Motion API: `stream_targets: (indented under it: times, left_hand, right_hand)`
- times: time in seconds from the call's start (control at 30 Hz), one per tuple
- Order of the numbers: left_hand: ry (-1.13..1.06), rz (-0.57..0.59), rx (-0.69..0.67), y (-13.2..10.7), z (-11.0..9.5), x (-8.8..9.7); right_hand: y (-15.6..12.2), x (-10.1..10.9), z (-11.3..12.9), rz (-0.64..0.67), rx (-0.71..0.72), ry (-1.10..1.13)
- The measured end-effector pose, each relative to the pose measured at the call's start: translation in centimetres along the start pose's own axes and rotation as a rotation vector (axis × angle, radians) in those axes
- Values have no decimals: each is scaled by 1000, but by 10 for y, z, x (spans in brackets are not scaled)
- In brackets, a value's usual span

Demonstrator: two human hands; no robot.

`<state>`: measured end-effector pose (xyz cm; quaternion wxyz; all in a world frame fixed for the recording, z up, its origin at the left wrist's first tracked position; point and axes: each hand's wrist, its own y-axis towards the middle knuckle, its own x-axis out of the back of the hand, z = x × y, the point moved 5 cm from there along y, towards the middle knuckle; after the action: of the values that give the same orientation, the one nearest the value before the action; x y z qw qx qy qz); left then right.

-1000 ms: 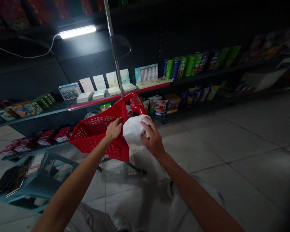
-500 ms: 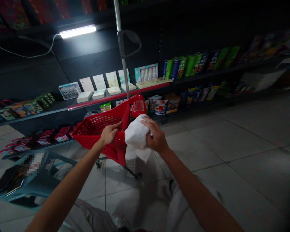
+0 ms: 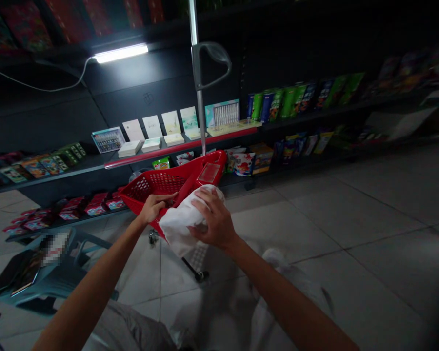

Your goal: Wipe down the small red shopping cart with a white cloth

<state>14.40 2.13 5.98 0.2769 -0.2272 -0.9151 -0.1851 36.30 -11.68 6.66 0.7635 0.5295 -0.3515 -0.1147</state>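
Currently the right hand [image 3: 212, 222] is clamped on a white cloth [image 3: 181, 226], fingers spread over its top and pressing it against the near edge of the red shopping basket [image 3: 161, 184]. Left hand [image 3: 154, 205] is closed on that same near rim, just left of the cloth, thumb on top. Cloth is bunched, hanging over the rim's outer face; its lower corner drops below the basket.

Basket is tilted, standing on the tiled floor [image 3: 314, 229] on a wheeled frame; one wheel [image 3: 199, 276] shows under the cloth. Its metal handle pole [image 3: 199, 97] rises from the far corner, grey grip at top.

Behind it: dark shelving [image 3: 95, 165] with boxed goods, cards along the shelf's front edge, a strip light [image 3: 121, 52] above. A grey stool [image 3: 58, 278] sits at the floor's left edge.
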Motion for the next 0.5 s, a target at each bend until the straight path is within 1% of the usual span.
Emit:
stream_targets:
  times: [0.1, 0.17, 0.27, 0.37, 0.43, 0.5]
  left_hand:
    - [-40, 40, 11, -1, -2, 4]
    - [-48, 82, 29, -1, -1, 6]
    - [-51, 142, 82, -1, 6, 12]
    - [-56, 188, 137, -1, 15, 18]
    - [-32, 205, 139, 0, 19, 22]
    - [7, 214, 108, 1, 20, 28]
  right_hand:
    - [4, 1, -6, 38, 58, 45]
    - [8, 6, -16, 45, 52, 75]
    - [13, 14, -34, -8, -29, 93]
    - [19, 17, -49, -74, -97, 108]
    - [24, 15, -58, -88, -133, 100]
    - [30, 13, -67, -87, -172, 82]
